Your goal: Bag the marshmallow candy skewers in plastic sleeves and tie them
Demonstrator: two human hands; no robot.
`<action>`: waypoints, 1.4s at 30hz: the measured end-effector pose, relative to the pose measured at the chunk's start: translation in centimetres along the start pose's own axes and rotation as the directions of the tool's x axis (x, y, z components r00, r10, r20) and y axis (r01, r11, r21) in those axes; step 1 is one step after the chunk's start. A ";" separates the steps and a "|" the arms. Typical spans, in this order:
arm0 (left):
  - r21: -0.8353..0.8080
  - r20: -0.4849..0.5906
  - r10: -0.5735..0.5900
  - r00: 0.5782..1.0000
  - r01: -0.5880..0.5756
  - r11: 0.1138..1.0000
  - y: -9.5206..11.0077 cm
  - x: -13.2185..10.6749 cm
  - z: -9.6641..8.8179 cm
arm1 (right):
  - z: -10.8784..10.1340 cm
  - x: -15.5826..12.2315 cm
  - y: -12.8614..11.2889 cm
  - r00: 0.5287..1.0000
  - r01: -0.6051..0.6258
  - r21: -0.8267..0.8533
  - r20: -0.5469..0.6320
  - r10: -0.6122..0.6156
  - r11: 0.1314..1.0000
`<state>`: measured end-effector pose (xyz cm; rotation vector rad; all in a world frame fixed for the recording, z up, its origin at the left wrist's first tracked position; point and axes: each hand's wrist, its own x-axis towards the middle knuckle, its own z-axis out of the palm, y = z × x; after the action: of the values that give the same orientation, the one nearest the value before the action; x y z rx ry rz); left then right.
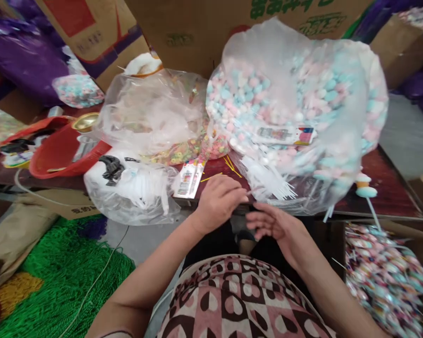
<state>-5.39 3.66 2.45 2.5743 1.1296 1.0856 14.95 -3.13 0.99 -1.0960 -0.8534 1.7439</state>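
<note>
My left hand (pixel 219 201) rests at the table's front edge with its fingers pinched round something thin that I cannot make out, close to the white plastic sticks (pixel 268 180). My right hand (pixel 273 224) hovers just below and to the right of it, palm turned inward, fingers loosely stretched and blurred. Directly behind the hands lies a big clear bag of pink, blue and white marshmallows (pixel 285 108). A printed card (pixel 189 178) and thin yellow ties (pixel 229 165) lie on the dark red table (pixel 380 188).
A clear bag of colourful ring sweets (pixel 155 117) and a bag of white plastic pieces (pixel 134 188) lie left. A red basin (pixel 59 150) sits far left. A box of wrapped marshmallow sticks (pixel 384 277) stands at right, one finished stick (pixel 366 192) above it. Green netting (pixel 56 272) covers the floor.
</note>
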 end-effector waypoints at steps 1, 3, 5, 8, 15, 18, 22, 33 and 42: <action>-0.040 0.046 0.079 0.996 -0.078 0.996 1.0 0.1 0.8 | 0.3 0.6 -0.7 1.000 0.002 0.067 0.015 -0.003 0.998; -0.099 0.103 0.146 0.984 -0.136 0.986 2.3 0.1 2.2 | 0.4 1.4 -1.6 0.999 0.018 0.116 -0.045 -0.013 0.993; -0.140 0.131 0.111 0.985 -0.093 0.986 3.1 0.0 2.9 | 0.2 1.6 -1.8 0.995 0.033 0.111 -0.100 -0.022 0.993; -0.272 0.184 -0.101 0.978 0.149 0.951 3.6 0.0 3.0 | -0.2 1.2 -1.5 0.985 0.095 0.072 -0.151 -0.083 0.993; -0.596 0.587 -0.433 0.684 0.727 0.341 4.2 -0.1 2.4 | -1.1 0.9 -0.3 0.856 0.283 -0.271 -0.361 -0.370 0.920; -0.631 0.530 -0.478 0.701 0.702 0.329 4.5 -0.2 2.7 | -1.2 0.9 0.0 0.814 0.274 -0.431 -0.373 -0.446 0.860; -0.687 0.554 -0.523 0.648 0.711 0.153 5.2 -0.3 3.4 | -1.2 1.0 0.2 0.808 0.287 -0.459 -0.356 -0.469 0.841; -0.696 0.514 -0.599 0.614 0.707 0.126 4.4 -0.7 3.9 | -1.5 1.1 -0.1 0.817 0.330 -0.316 -0.377 -0.437 0.890; -0.681 0.556 -0.505 0.660 0.710 0.177 5.2 0.5 4.3 | -3.0 0.1 -1.4 0.809 0.352 -0.307 -0.376 -0.452 0.885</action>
<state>0.78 0.95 1.55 1.1400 0.9925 0.7891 18.16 -2.20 1.08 -1.2797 -0.9261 1.0051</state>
